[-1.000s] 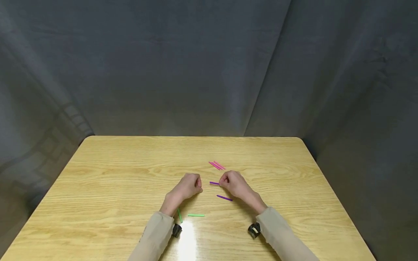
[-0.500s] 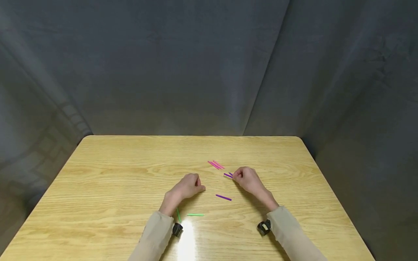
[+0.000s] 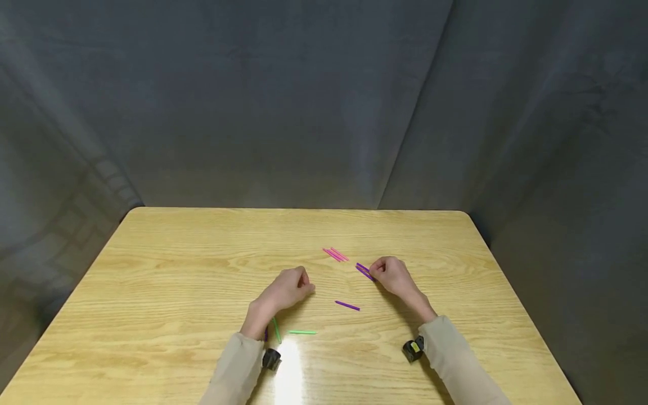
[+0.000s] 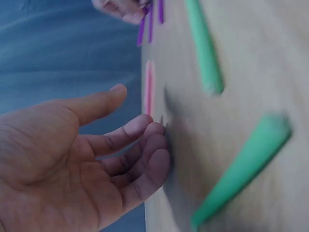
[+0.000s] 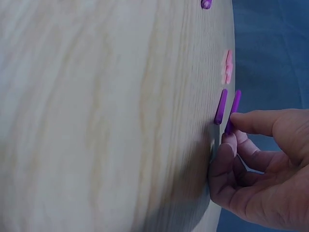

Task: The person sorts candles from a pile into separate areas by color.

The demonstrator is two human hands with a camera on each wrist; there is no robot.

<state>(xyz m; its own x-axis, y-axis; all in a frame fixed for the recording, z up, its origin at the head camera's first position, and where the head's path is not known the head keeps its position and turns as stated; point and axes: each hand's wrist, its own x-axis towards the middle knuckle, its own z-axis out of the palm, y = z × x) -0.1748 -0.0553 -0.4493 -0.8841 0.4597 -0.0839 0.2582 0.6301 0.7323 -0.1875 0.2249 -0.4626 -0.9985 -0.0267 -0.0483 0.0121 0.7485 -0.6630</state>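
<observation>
A dark grey curtain (image 3: 253,101) hangs behind the far edge of the scene and down both sides, around a pale wood-grained tabletop (image 3: 177,264). Two beige sleeves (image 3: 458,360) reach in from the near edge, one on each side. The left hand (image 3: 287,288), near the middle, is released: its fingers bend loosely around nothing, the thumb held apart; whether the fingertips touch the wood cannot be told. The right hand (image 3: 397,277), farther to the right, grasps a purple stick (image 5: 233,108) between thumb and finger. A black wrist camera (image 3: 271,359) sits at each cuff. Just on the near side of the grasped stick, a second purple stick (image 5: 220,106) lies almost parallel to it. A third purple stick (image 3: 347,305) lies between the hands, toward the near side. Beside the left wrist, one green stick (image 3: 277,332) points near to far, and another green stick (image 3: 302,332) lies left to right. A few pink sticks (image 3: 336,255) cluster far and left of the right hand. Smallest in view, a fourth purple stick (image 3: 266,333) shows partly behind the left wrist.
</observation>
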